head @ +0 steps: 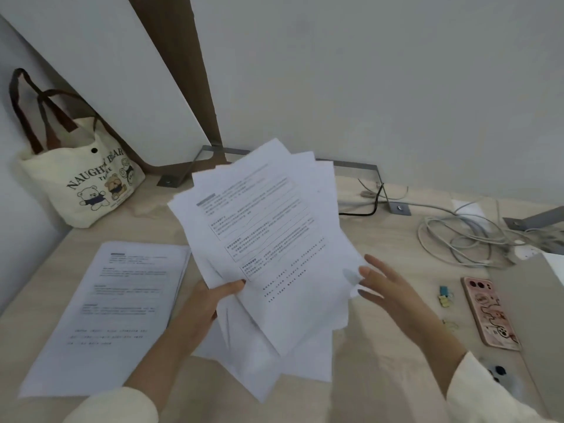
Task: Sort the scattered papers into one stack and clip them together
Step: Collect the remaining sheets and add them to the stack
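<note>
our pale desk (381, 239) meets a grey wall (396, 87). our left hand (207, 303) pinches the fanned papers (274, 239), long way toward that wall; our right hand (393, 288), fingers (377, 265) straight, touches them.

The left hand (210, 297) grips a fanned, uneven sheaf of papers (274, 239) above the tabletop (396, 239). The right hand (393, 288), fingers spread, is at the sheaf's right edge. A second stack (122, 300) lies flat to the left, with clips (444, 296) and a phone (489, 312) to the right.
</note>
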Demonstrator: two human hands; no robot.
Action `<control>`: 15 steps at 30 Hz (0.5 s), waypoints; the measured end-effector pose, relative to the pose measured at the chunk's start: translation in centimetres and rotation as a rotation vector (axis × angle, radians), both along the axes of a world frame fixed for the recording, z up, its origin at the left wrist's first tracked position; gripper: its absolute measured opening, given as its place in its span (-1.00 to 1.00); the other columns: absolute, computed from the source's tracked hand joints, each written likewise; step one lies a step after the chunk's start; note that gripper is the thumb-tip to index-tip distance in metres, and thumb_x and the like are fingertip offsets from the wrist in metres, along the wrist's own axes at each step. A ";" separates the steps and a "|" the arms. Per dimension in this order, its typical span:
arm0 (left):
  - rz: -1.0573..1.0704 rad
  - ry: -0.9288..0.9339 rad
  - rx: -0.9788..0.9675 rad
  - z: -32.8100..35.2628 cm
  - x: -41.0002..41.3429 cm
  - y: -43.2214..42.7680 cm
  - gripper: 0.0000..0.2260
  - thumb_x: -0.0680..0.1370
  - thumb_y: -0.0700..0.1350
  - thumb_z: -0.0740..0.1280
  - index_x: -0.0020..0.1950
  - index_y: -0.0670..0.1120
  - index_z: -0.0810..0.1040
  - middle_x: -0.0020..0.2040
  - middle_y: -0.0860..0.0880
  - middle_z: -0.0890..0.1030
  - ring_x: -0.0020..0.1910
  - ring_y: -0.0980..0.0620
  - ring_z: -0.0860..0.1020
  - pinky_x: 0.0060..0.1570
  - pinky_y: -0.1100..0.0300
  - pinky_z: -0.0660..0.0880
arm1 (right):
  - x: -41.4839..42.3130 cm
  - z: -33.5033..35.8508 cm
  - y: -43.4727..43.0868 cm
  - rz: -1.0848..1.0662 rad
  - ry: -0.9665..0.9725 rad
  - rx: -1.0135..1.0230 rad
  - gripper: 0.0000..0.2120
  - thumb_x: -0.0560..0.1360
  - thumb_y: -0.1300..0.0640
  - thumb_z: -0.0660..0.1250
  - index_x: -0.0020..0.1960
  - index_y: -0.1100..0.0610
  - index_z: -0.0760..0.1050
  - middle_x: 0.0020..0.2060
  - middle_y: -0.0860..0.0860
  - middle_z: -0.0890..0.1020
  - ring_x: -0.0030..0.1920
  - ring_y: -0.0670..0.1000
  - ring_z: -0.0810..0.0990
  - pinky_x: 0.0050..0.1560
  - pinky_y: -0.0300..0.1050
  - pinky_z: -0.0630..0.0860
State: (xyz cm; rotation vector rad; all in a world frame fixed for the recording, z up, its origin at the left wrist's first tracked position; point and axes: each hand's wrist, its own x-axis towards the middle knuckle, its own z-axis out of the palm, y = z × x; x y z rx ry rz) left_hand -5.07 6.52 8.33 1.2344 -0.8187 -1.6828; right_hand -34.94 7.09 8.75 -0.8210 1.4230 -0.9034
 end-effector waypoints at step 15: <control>-0.175 -0.244 -0.157 0.9 -1.2 -1.1 -0.65 0.45 -0.23 0.39 0.03 0.21 0.47 -0.07 0.30 0.64 -0.10 0.40 0.57 -0.03 0.40 0.52 | 2.4 1.7 -2.3 0.190 -0.061 -0.180 -0.67 0.40 0.19 0.32 0.16 0.16 0.56 0.10 0.05 0.66 0.12 0.05 0.62 0.17 -0.04 0.50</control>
